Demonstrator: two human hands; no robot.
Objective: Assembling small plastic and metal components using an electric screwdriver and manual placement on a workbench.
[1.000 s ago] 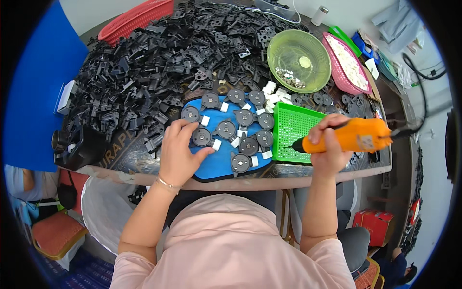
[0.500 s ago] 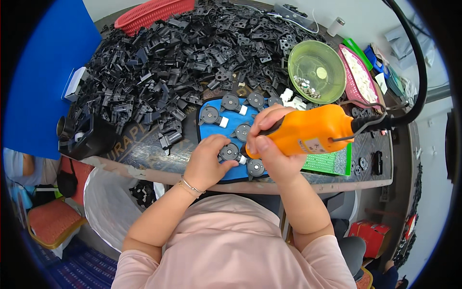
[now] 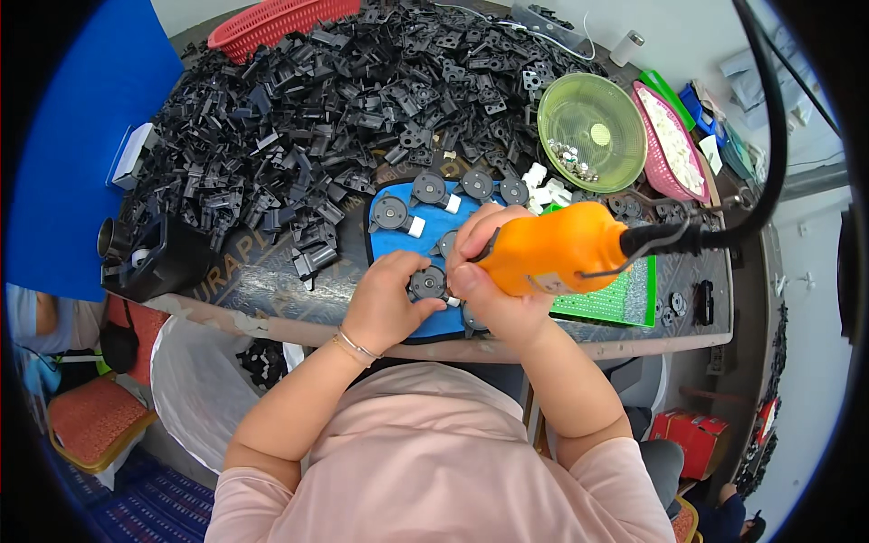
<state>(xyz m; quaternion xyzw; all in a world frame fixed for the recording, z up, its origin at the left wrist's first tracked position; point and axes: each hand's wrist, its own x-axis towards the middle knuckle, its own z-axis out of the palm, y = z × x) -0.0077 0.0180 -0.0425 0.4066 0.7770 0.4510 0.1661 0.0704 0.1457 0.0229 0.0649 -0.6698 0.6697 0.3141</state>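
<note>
My right hand (image 3: pixel 501 303) is wrapped round an orange electric screwdriver (image 3: pixel 572 246) with a thick black cable at its rear. The tool leans over the blue mat (image 3: pixel 384 242), and its tip is hidden behind my fingers. Thumb and fingers of my left hand (image 3: pixel 382 300) close about the rim of a round dark grey part (image 3: pixel 428 281) lying on the mat. Several like parts rest around it, among them one with a white tab (image 3: pixel 391 214) at the left and another at the back (image 3: pixel 429 188).
A big heap of black plastic pieces (image 3: pixel 362 100) covers the table's back and left. Right stand a green basket (image 3: pixel 593 100) with small metal pieces, a pink basket (image 3: pixel 695 179) with white pieces and a green tray (image 3: pixel 597 308). A black tape dispenser (image 3: pixel 186 258) sits front left.
The screwdriver's rear has swung left and nearer, and my right hand has come closer to the held part. My left hand keeps its hold; the whole view has shifted slightly.
</note>
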